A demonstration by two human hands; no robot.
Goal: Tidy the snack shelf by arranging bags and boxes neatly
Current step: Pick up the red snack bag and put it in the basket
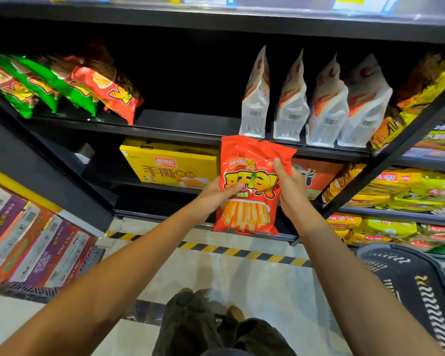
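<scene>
Both hands, left hand (213,194) and right hand (292,191), grip red snack bag (249,186) below shelf edge (180,129)

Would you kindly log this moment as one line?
left hand: holds red bag | right hand: holds red bag | bag: off shelf

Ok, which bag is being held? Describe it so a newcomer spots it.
Find the black shelf with four white pouches standing in a row. Just below them, both hands, left hand and right hand, hold the red bag. Unlike the shelved bags, it is off the shelf and pictures fries.
</scene>
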